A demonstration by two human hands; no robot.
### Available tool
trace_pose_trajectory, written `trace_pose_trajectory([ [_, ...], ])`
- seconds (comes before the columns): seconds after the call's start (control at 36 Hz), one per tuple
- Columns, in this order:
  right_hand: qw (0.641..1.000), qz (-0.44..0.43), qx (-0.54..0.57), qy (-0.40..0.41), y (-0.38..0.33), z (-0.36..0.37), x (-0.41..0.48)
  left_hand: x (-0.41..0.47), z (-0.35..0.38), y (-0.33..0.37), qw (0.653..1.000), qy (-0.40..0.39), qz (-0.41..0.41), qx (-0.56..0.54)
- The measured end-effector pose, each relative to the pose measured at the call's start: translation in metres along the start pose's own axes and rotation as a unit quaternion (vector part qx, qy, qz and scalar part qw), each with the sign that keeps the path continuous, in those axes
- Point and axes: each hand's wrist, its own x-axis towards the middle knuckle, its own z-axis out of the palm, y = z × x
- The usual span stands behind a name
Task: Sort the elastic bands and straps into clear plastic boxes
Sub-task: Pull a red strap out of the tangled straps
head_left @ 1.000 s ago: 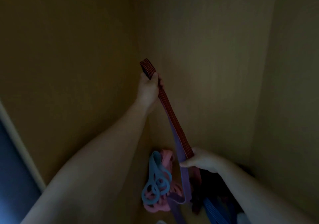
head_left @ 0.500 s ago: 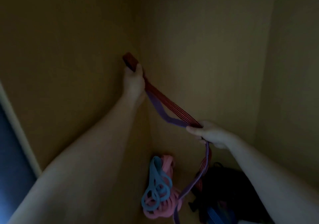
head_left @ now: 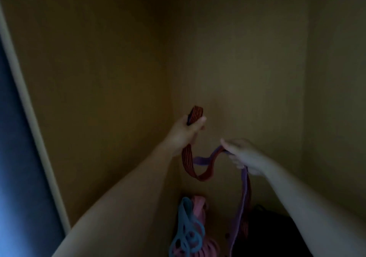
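Indoors, dim tan wall cnr (head_left: 171,68) behind red/purple strap (head_left: 187,161), bands (head_left: 187,223) at btm.

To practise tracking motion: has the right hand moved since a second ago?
Yes: the right hand, holding the strap, has risen well above the pink bands.

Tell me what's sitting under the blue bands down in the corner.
Pink bands lie beneath and behind the blue bands. Whatever lies under the pink ones is covered and too dark to tell.
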Motion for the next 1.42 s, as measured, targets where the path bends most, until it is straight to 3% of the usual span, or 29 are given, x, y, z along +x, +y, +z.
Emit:
trace_pose_trajectory([
  [0.14, 0.995, -0.057, -0.008, 0.08, -0.018, 0.013, 0.0, -0.016, 0.018, -0.014, 0.99, -0.126, -0.031, -0.061],
  [0.31, 0.995, -0.072, 0.072, 0.02, -0.027, 0.016, -0.002, -0.017, 0.02, -0.023, 0.987, -0.159, -0.011, -0.035],
  [0.42, 0.996, -0.075, 0.05, 0.002, -0.027, 0.012, -0.003, -0.014, 0.02, -0.023, 0.99, -0.093, 0.005, -0.102],
  [0.64, 0.996, 0.019, -0.054, -0.069, 0.018, 0.01, -0.01, 0.013, 0.002, -0.001, 0.97, 0.102, 0.06, -0.211],
  [0.78, 0.988, 0.096, -0.088, -0.082, 0.056, 0.006, -0.021, 0.021, -0.022, 0.023, 0.937, 0.136, 0.063, -0.315],
  [0.92, 0.996, 0.06, -0.044, 0.041, 0.053, 0.007, -0.023, 0.018, -0.009, 0.006, 0.97, 0.106, 0.03, -0.219],
  [1.11, 0.997, 0.046, 0.025, 0.048, 0.023, -0.001, -0.024, -0.001, 0.014, -0.05, 0.989, 0.1, -0.052, -0.093],
  [1.25, 0.988, 0.089, -0.117, 0.035, 0.02, -0.003, -0.022, -0.023, 0.028, -0.073, 0.988, 0.072, -0.089, -0.1],
  [1.31, 0.98, 0.102, -0.169, 0.034, 0.026, -0.003, -0.022, -0.029, 0.032, -0.081, 0.987, 0.099, -0.087, -0.094],
  [1.42, 0.963, 0.071, -0.259, 0.031, 0.037, -0.009, -0.022, -0.037, 0.032, -0.086, 0.985, 0.116, -0.104, -0.081],
])
